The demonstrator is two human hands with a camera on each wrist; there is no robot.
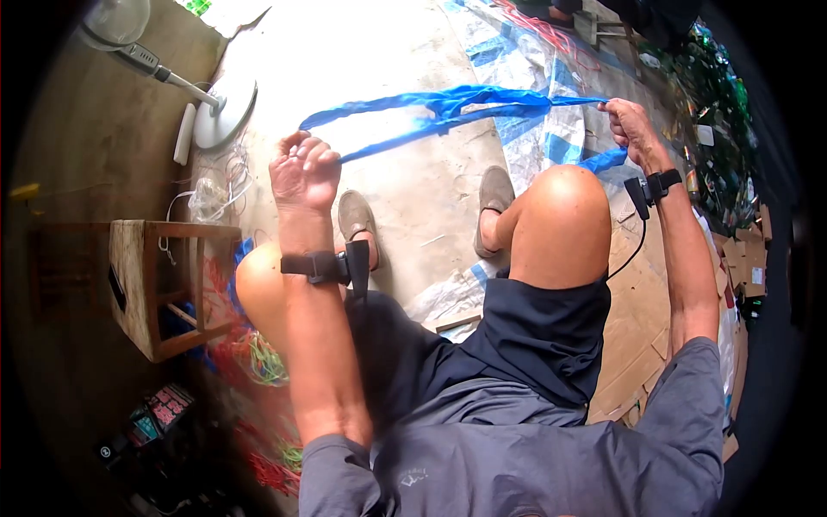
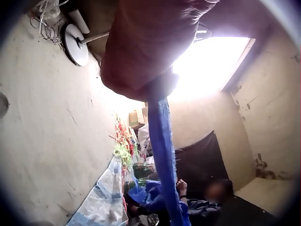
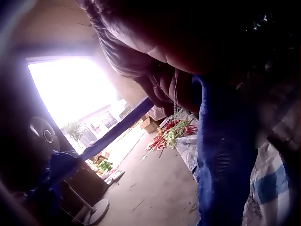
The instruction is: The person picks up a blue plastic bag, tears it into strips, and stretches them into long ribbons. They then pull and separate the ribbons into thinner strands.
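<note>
A long blue strip of woven fabric (image 1: 448, 103) stretches between the two hands in the head view, raised in front of the knees. At its left end the left hand (image 1: 306, 172) grips a loop, fingers curled over it. The right hand (image 1: 636, 129) holds the other end in a closed grip, and a loose tail hangs below it beside the knee. Near the right hand the strip gathers into a narrow knot-like bunch. The left wrist view shows the blue strip (image 2: 162, 150) running down from the hand. In the right wrist view, its wide tail (image 3: 223, 155) hangs below the palm.
A white standing fan (image 1: 226, 116) and a wooden stool (image 1: 133, 284) stand at the left. Red and green cords (image 1: 267, 358) lie near the stool. A blue-and-white tarp (image 1: 564, 77) covers floor ahead. Green bottles (image 1: 719, 112) are piled at right, with cardboard (image 1: 633, 345) nearer.
</note>
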